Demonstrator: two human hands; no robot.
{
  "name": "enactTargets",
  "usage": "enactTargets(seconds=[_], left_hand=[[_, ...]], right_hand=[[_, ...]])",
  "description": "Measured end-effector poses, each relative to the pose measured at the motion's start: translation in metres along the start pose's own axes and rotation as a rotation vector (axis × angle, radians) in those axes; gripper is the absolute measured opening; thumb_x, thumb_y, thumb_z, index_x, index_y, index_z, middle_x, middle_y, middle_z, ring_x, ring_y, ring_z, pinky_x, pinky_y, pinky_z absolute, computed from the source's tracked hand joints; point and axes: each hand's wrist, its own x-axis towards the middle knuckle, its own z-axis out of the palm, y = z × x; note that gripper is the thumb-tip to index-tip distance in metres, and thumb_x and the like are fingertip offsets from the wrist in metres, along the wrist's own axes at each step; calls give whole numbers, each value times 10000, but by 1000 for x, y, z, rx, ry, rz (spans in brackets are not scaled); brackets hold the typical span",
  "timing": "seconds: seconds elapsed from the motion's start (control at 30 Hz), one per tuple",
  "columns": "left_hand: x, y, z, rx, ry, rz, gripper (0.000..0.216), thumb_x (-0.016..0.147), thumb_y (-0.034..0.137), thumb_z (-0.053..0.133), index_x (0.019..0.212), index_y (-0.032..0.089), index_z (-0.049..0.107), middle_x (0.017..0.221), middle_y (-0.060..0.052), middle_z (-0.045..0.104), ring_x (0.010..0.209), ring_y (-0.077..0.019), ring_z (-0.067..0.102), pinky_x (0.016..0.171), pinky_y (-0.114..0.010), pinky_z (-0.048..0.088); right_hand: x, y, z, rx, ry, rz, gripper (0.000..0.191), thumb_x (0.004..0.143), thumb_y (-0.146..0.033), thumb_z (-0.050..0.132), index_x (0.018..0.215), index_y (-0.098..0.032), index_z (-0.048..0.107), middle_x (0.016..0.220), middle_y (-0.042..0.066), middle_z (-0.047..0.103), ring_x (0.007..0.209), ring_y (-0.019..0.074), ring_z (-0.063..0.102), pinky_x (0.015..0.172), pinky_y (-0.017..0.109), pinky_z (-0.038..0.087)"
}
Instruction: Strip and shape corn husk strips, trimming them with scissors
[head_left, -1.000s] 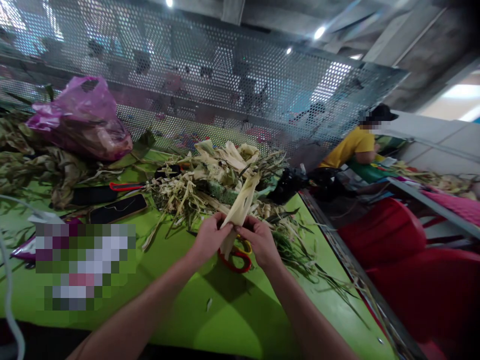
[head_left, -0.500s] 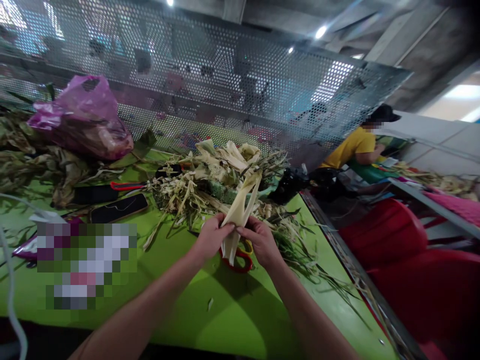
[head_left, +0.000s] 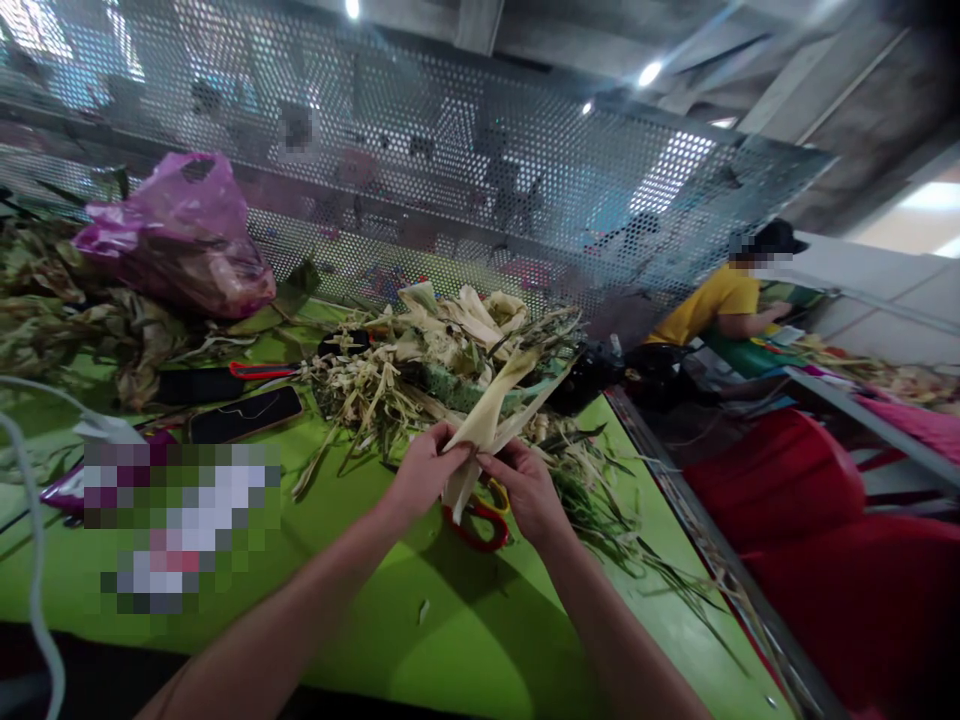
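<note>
Both hands hold one pale yellow corn husk strip [head_left: 489, 415] above the green table [head_left: 360, 560]. My left hand [head_left: 421, 470] pinches its left side, fingers closed. On the right side, my right hand [head_left: 527, 488] grips the same strip, which splits into two upward-pointing tips. Red-and-yellow-handled scissors [head_left: 480, 522] lie on the table just under my hands. A heap of husks and green leaf scraps [head_left: 442, 360] sits directly beyond them.
A pink plastic bag [head_left: 180, 240] and dried leaves [head_left: 82, 320] lie at the far left. A dark phone [head_left: 244, 414] and a red-handled tool [head_left: 259, 371] lie left of the heap. Perforated metal screen [head_left: 450, 180] behind. Red chairs [head_left: 825, 520] and a person in yellow [head_left: 724, 300] at right.
The husk strip has been pulled apart at its top into two diverging tips leaning right. My hands stayed in place; the view shifted slightly.
</note>
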Motion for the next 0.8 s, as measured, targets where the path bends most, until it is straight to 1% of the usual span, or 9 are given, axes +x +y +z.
enactTargets(seconds=[0.07,0.17,0.3,0.4,0.57,0.7,0.8], left_hand=[[0,-1,1,-11,-3,-13,128,721,274,610,782,162,597,700,1,584,640,-126,511,593,-229,404],[2,-2,2,-70,-3,-60,146,719,255,604,831,162,593,742,-8,606,655,-128,526,618,-235,423],[3,-3,2,-89,16,-44,147,709,254,617,811,158,574,733,-4,595,659,-124,520,626,-230,417],[2,-2,2,-83,16,-27,165,714,283,620,812,160,574,737,-3,593,660,-122,518,617,-225,407],[1,-3,5,-104,15,-28,171,707,309,627,765,166,554,694,7,565,621,-110,492,590,-220,395],[6,-8,2,-216,106,-48,211,644,303,656,699,183,492,647,30,525,566,-94,464,542,-215,371],[11,-12,-10,-283,149,-41,239,601,282,667,693,184,469,632,35,508,533,-84,451,501,-205,348]], right_hand=[[0,1,-1,0,2,-1,321,662,-322,764,952,-213,680,915,37,710,848,216,641,858,377,501],[-1,3,-2,25,7,-4,249,662,-304,768,874,-212,676,866,19,697,818,191,633,848,346,499],[-2,1,0,85,-3,21,230,663,-288,767,851,-215,655,839,0,673,773,156,621,805,299,501],[-3,-1,2,99,-5,32,225,652,-297,769,810,-213,633,806,-5,653,738,149,609,762,288,501],[-4,-3,3,98,3,-8,228,637,-305,774,728,-207,590,751,-13,595,709,144,578,712,280,494],[-8,-6,3,73,-3,-16,252,637,-313,770,743,-211,565,731,-8,577,666,144,549,650,275,480],[-12,-11,3,27,-4,-34,262,644,-337,758,788,-218,574,704,-7,564,626,143,522,596,270,451]])
